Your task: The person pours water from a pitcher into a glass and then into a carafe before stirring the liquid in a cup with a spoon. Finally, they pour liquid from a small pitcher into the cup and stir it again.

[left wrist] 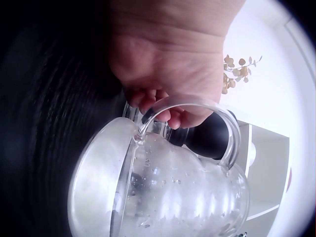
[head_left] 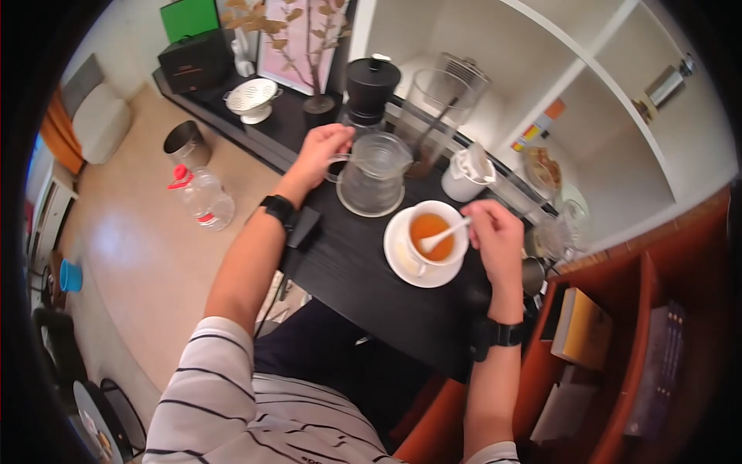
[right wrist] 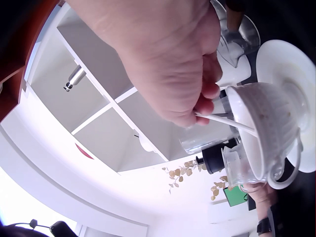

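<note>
My right hand (head_left: 495,232) pinches the handle end of a white spoon (right wrist: 224,120), whose bowl dips into amber tea (head_left: 427,231). The tea fills a white ribbed cup (right wrist: 266,126) standing on a white saucer (head_left: 423,277). My left hand (head_left: 318,155) is next to a clear glass pitcher (head_left: 371,185), its fingers loosely curled behind the pitcher's handle (left wrist: 234,133) in the left wrist view. The pitcher holds no dark liquid and shows droplets inside. Close beyond those fingers stands a black-topped grinder (head_left: 372,85) with a clear base.
Behind the pitcher stands a tall clear container (head_left: 437,104). A white pot (head_left: 468,174) is beyond the cup. White shelves (head_left: 495,69) rise at the back. A white colander (head_left: 253,99) stands far left, and a plastic bottle (head_left: 205,199) with a red cap is on the floor.
</note>
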{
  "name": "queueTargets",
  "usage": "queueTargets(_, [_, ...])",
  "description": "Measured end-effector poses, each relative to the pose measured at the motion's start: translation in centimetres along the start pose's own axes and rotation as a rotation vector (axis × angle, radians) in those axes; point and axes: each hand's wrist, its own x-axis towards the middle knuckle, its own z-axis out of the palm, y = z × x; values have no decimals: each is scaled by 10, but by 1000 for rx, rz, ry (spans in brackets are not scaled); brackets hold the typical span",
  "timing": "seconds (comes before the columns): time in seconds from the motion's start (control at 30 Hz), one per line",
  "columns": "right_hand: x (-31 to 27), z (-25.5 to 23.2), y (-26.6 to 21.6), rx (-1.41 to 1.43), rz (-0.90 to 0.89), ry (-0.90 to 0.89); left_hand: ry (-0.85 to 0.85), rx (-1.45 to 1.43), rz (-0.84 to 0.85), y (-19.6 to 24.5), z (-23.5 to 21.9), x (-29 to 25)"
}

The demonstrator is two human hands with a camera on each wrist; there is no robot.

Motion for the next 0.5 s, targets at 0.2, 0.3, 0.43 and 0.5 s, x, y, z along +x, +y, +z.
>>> queueTargets(0.2, [19,-2,-5,127,92,-100,-19,-26,-20,1,1,-1])
queueTargets(0.3, [23,-1,1,115,90,-18,-16,-27,-22,2,-1,2])
queueTargets(0.43, [22,-8,-2,149,91,19,2,-27,-40,2,2,-1])
queueTargets(0.5, [24,-9,-5,96,102,-32,6,-26,-38,2,4,-1])
